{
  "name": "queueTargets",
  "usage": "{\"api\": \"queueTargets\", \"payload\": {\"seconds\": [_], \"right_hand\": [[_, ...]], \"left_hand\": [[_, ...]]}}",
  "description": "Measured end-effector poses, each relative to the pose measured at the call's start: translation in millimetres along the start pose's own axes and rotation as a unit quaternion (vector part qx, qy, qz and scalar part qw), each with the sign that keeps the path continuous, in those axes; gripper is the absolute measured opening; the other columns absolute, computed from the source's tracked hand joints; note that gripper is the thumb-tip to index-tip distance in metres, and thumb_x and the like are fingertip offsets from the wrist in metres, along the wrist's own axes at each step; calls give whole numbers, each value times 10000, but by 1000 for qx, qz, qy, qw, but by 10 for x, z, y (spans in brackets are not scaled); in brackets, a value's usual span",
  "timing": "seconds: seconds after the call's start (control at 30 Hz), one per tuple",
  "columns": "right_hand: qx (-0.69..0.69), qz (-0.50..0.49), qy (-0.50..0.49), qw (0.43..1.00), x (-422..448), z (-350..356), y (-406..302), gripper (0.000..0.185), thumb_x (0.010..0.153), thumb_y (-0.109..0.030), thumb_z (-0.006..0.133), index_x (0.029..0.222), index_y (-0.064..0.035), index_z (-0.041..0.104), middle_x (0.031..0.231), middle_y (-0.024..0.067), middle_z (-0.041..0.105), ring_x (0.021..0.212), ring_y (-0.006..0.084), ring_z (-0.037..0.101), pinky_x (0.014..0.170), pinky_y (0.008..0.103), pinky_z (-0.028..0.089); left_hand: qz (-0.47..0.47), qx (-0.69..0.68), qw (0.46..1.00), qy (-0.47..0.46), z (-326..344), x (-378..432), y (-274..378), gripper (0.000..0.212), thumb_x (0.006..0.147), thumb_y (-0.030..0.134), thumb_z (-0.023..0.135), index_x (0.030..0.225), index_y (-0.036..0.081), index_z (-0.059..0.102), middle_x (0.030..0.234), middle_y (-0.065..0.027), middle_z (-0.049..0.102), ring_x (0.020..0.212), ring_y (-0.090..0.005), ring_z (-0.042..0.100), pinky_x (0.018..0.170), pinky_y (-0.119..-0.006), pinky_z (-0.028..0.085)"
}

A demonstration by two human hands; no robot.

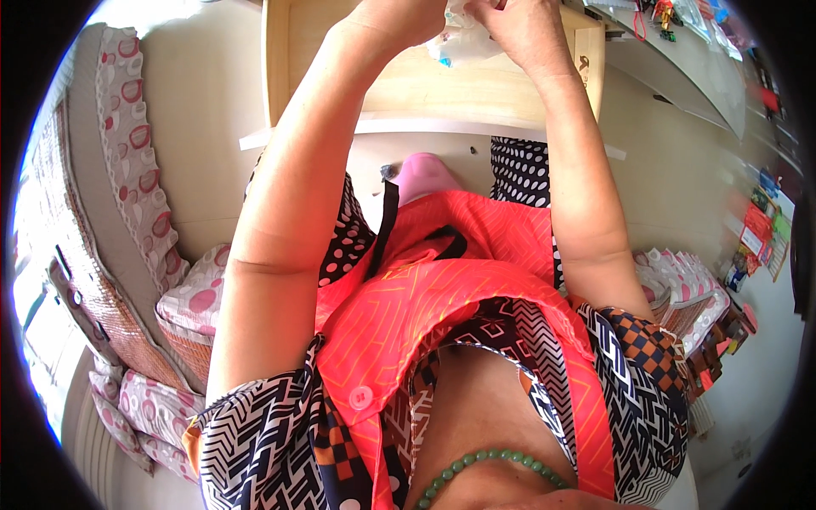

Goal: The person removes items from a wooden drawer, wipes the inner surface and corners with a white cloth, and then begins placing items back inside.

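At the top edge of the view both my arms reach out over a light wooden drawer or tray point(459, 95). Between my hands is a crumpled white plastic bag point(462, 41) with a small blue mark at its lower edge. My left hand point(405, 22) is at the bag's left side, its fingers largely cut off by the frame. On the right, my right hand point(519, 29) has its thumb and fingers closed on the bag's upper part. What the bag contains cannot be told.
Below the wooden piece is a white edge point(446, 125), with a pink plastic object point(424, 175) on the floor beneath. At the upper right stands a table point(695, 83) bearing small items. A sofa with patterned covers point(131, 127) runs along the left.
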State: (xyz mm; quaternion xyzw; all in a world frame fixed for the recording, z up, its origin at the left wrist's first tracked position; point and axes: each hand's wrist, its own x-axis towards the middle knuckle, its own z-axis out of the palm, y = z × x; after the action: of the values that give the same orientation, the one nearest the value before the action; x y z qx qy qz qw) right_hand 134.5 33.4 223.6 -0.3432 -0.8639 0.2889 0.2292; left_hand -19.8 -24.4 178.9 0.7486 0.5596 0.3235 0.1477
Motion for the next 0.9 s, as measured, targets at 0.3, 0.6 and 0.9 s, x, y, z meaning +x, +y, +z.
{"api": "queueTargets", "payload": {"seconds": [0.3,0.6,0.9], "right_hand": [[15,37,-8,999,-5,5,-30,158,736,17,605,884,-15,649,796,132,664,714,211,644,654,306,504],[11,43,-15,999,-1,18,-29,148,743,1,601,882,-23,645,776,127,662,696,198,636,642,302,497],[4,45,-20,999,14,10,-43,138,746,-19,601,875,-33,651,744,117,655,656,171,611,610,296,479]], "left_hand": [[40,50,998,-13,48,-23,-69,242,641,-39,541,882,-50,526,903,-196,550,974,-334,532,861,-364,444],[35,101,994,-32,79,-36,-81,233,616,-28,547,848,-22,536,902,-159,543,965,-291,522,865,-331,436],[52,175,982,-57,59,-38,-56,180,622,17,563,801,5,555,897,-129,542,967,-256,509,868,-308,423]]}}
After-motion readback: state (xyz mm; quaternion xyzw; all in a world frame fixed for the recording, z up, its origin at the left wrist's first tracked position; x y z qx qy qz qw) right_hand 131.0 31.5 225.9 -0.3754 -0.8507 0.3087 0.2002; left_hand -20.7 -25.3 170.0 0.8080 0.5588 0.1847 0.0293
